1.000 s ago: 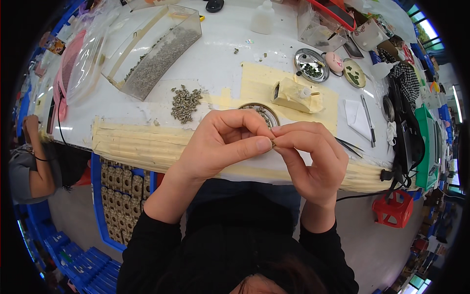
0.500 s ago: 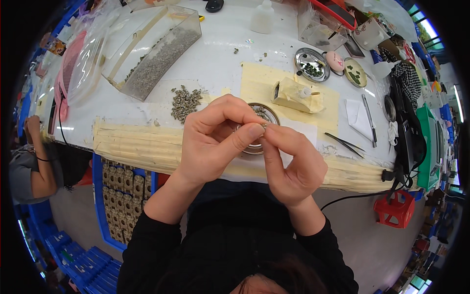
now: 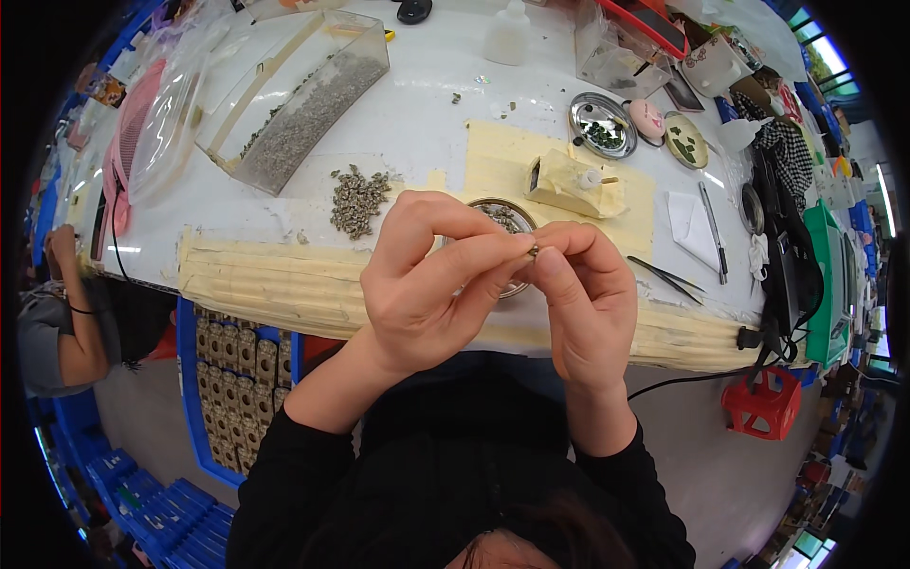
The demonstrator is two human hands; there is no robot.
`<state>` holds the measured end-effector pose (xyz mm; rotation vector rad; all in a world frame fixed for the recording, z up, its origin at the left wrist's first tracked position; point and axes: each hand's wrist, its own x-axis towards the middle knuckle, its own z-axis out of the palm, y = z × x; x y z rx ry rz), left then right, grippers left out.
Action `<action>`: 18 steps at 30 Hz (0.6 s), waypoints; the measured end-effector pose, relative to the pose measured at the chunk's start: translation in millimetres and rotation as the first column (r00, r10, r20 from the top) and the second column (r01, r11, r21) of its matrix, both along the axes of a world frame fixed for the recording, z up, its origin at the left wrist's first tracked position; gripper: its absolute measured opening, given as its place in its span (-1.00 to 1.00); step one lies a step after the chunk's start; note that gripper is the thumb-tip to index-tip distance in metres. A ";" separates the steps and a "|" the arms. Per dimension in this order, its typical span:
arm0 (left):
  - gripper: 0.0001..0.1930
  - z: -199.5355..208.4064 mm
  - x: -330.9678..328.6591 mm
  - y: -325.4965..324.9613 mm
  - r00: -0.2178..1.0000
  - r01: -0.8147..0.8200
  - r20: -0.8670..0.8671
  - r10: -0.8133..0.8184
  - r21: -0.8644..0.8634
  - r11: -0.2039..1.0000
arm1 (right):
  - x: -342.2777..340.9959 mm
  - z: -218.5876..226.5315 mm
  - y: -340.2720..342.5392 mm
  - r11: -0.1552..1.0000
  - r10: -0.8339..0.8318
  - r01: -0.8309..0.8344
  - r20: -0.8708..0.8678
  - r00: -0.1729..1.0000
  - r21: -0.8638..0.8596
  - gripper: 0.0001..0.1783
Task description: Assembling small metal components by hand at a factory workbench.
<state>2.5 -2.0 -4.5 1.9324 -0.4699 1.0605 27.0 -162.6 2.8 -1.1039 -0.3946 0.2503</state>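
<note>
Together, fingertips point(image 3: 517, 254) around tiny metal piece point(image 3: 534, 251)

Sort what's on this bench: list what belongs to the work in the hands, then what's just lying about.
In use:
- left hand and right hand, pinching a tiny metal part between them
- round dish just behind the hands
- loose pile of small parts

Lying about:
- tweezers
- pen
- squeeze bottle
- red basket

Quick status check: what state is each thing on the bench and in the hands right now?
left hand: pinching the small part
right hand: pinching the small part
small part: held between both hands' fingertips
round metal dish: on table, partly hidden behind hands
loose pile of parts: heaped on table
clear tray: open, holding grey parts
tweezers: lying untouched
</note>
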 end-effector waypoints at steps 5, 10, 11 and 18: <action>-0.77 0.0 0.5 -2.3 0.998 -0.068 -0.009 0.068 0.031 0.997 | 0.7 -0.1 0.7 0.854 -0.223 0.472 0.664 0.714 -0.221 -0.81; -0.73 -0.7 1.4 -2.8 0.996 -0.093 -0.003 0.093 0.022 0.995 | 0.7 2.3 3.4 0.754 -0.170 0.616 0.839 0.518 -0.227 -0.70; -0.73 -0.6 1.2 -3.0 0.996 -0.091 -0.006 0.091 0.015 0.996 | 1.1 0.5 2.3 0.754 -0.171 0.613 0.830 0.531 -0.237 -0.70; -0.76 -0.6 -1.2 -0.3 0.998 -0.049 0.028 0.049 0.000 0.999 | -10.5 -5.1 3.7 0.995 -0.066 0.074 0.116 0.991 -0.062 -0.73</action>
